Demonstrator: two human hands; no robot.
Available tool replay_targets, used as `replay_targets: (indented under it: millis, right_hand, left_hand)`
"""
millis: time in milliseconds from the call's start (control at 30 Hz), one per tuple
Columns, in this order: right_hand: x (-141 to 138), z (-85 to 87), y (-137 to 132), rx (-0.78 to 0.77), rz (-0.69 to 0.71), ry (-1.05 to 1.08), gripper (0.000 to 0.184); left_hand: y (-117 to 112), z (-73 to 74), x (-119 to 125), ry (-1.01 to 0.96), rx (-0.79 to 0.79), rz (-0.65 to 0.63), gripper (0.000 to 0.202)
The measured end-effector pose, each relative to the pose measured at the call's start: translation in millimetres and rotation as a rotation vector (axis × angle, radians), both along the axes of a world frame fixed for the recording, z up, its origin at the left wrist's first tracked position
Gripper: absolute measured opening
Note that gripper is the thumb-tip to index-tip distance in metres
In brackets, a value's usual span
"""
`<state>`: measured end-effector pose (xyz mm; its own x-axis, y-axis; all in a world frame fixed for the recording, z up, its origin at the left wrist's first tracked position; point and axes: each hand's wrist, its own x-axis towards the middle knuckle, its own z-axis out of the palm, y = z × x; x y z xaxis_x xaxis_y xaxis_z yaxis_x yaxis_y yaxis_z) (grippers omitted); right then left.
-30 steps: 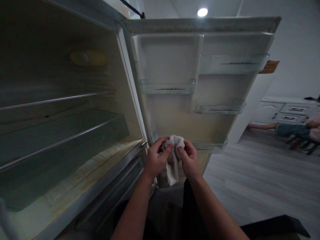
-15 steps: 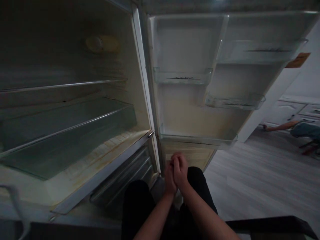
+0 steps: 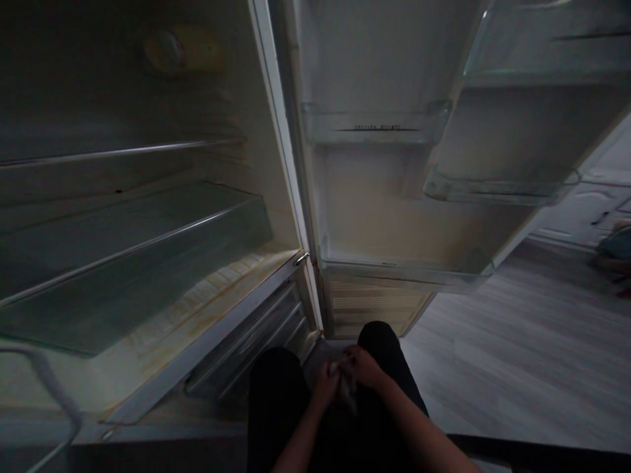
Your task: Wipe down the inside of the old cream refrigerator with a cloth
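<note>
Low between my dark-clad knees, my left hand [image 3: 326, 382] and my right hand [image 3: 365, 366] are close together, fingers closed. A limp greyish cloth [image 3: 349, 393] hangs between them, blurred and dim, and both hands grip it. Ahead of me stands an open fridge [image 3: 207, 345] with its door [image 3: 374, 217] swung to the right. Inside, a glass shelf [image 3: 148, 263] slopes above a stained yellowish floor. Neither hand touches the fridge.
Clear door bins [image 3: 377, 135] line the door. A yellow rounded object [image 3: 185, 49] is up inside the fridge. Below are lower compartments with a ribbed drawer front [image 3: 256, 341]. A pale curved strip [image 3: 54, 387] is at lower left. Part of another person [image 3: 616, 246] shows at right.
My hands have dropped from clasped in front of the lower door to between my knees and drawn slightly apart, showing the cloth. The view has shifted closer to the fridge door.
</note>
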<state>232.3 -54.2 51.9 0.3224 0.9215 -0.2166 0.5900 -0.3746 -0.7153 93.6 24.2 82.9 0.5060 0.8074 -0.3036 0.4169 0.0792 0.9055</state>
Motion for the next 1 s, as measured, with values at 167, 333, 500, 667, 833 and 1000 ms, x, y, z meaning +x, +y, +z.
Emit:
replay_targets:
  millis: [167,333,500,667,833,1000]
  right_hand:
    - [-1.8,50.6,18.1,0.392,-0.049,0.451,0.028]
    - [2.6,150.4,24.2,0.725,-0.001,0.47,0.021]
    - [5.6,217.1,11.3,0.761,-0.031,0.302,0.024]
    - [0.3,245.6,-3.4,0.802,-0.12,0.058,0.023]
    - [-14.6,245.8,-11.2,1.111,-0.407,-0.3,0.019]
    - [-4.8,250.2,-14.8,1.017,-0.307,-0.222,0.019]
  left_hand:
    - [35.3,44.2,-24.5,-0.206,0.094,0.098,0.049]
    - [54.4,132.1,-52.4,-0.25,0.461,-0.13,0.038]
    - [48.3,175.8,-59.8,-0.253,0.694,-0.168,0.031]
    - [40.3,197.3,-31.2,-0.418,0.482,-0.207,0.023]
    - [37.5,242.5,-4.4,-0.557,0.423,-0.348,0.024]
    - [38.2,252.4,1.4,-0.474,0.292,-0.697,0.054]
